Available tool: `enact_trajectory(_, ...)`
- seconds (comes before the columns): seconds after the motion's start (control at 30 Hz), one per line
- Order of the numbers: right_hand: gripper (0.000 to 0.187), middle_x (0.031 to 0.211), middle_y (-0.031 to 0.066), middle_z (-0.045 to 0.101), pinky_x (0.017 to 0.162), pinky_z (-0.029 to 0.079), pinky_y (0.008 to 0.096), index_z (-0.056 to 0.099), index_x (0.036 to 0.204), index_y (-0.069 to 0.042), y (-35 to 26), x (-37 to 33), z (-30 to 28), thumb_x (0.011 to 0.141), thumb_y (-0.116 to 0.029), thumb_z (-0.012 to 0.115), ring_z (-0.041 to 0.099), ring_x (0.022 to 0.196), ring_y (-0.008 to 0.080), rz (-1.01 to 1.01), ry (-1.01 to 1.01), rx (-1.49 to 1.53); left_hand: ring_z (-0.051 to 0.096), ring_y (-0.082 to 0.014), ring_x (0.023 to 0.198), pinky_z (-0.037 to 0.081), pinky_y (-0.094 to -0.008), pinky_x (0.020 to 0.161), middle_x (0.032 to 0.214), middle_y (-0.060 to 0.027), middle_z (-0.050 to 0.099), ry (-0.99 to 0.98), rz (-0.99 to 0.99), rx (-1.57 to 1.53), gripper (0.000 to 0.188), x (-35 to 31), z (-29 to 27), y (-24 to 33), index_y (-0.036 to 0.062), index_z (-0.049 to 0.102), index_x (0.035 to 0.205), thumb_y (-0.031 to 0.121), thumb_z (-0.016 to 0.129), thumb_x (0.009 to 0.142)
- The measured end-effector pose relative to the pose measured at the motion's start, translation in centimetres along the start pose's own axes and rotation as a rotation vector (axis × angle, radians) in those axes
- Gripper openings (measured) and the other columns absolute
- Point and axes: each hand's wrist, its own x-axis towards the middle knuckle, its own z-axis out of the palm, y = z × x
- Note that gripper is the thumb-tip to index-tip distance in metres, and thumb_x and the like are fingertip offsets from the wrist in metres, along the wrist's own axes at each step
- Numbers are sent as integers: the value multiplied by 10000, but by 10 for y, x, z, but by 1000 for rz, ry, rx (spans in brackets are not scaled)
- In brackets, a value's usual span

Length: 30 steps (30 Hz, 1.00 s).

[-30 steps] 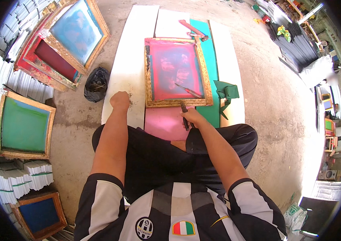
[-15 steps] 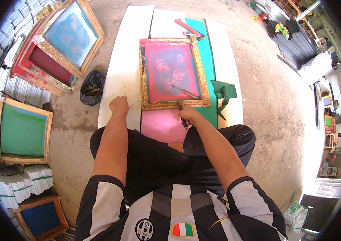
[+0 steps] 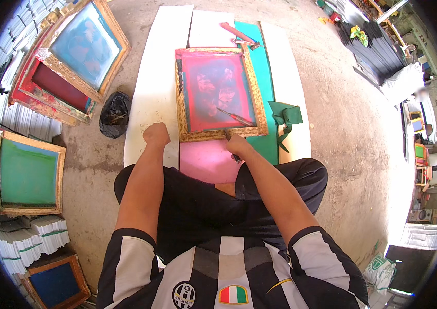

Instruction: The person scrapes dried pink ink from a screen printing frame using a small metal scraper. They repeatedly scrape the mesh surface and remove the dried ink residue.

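Found no shift of the worktop [image 3: 159, 62], made up of side-by-side white, pink and green panels, nor of the wooden screen frame [image 3: 254, 87] upon it over the past second, allowing for slight camera drift. Recorded small movement of the right hand [image 3: 239, 146] leftward along the frame's near rail, and of the left hand [image 3: 156, 134] toward the frame's near left corner. Noted, as a result, more of the dark pliers [image 3: 236, 158] covered by the right hand, with the tip now up at the near rail. Judged as work centred on that rail; unable to confirm contact.

Observed the right hand clamped round the pliers, and the left hand curled into a fist over the worktop's left white panel, with no view inside the fist.

Located the screen frame across the middle of the worktop, apart from both side edges. Found worn, mottled rails, with a dark patch on the left one toward the far corner. Found pink-red mesh [image 3: 218, 85], blue-grey at centre, bearing pale leaf-like or hand-like motifs; cannot tell which. Found a red-handled screwdriver [image 3: 239, 119] lying aslant on the mesh, handle toward the near right corner.
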Motion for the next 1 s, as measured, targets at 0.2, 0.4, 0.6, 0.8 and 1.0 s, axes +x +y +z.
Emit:
enact_trajectory(0.2, 257, 801, 283, 694, 577, 560, 461, 656, 940, 97, 16, 11, 15, 842, -109, 537, 712, 644, 365, -79, 89, -158, 715, -325, 1033, 584, -422, 840, 1113, -173, 729, 45, 102, -23, 252, 4, 6, 15, 66, 752, 1057, 109, 665, 825)
enact_trajectory(0.4, 295, 891, 269, 716, 719, 576, 454, 664, 1012, 87, 7, -8, 15, 832, -123, 562, 732, 745, 356, -15, 176, -152, 707, -351, 1039, 581, -448, 843, 1108, -194, 722, 2, 206, -32, 241, -6, 5, 30, 45, 745, 1033, 118, 660, 820)
enact_trajectory(0.6, 85, 609, 164, 638, 438, 502, 395, 587, 804, 56, 27, 9, 33, 777, -25, 586, 645, 494, 266, -135, 217, 172, 706, -335, 1039, 581, -445, 838, 1097, -180, 726, -22, 210, -28, 228, -6, 0, 31, 54, 745, 1019, 132, 656, 824)
enact_trajectory(0.8, 99, 632, 124, 602, 430, 508, 379, 572, 866, 8, 49, 20, 49, 780, -6, 619, 607, 488, 232, -173, 86, 483, 704, -390, 981, 573, -473, 820, 1023, -210, 724, 75, 215, -43, 257, -14, -2, 38, 27, 731, 1020, 174, 668, 819)
enact_trajectory(1.0, 138, 681, 112, 613, 444, 523, 354, 582, 920, 11, 31, -16, 63, 800, -10, 647, 628, 541, 208, -302, -114, 518, 690, -323, 972, 561, -475, 807, 986, -111, 727, 279, 746, -153, 186, -24, 20, 53, 133, 742, 999, 182, 644, 849)
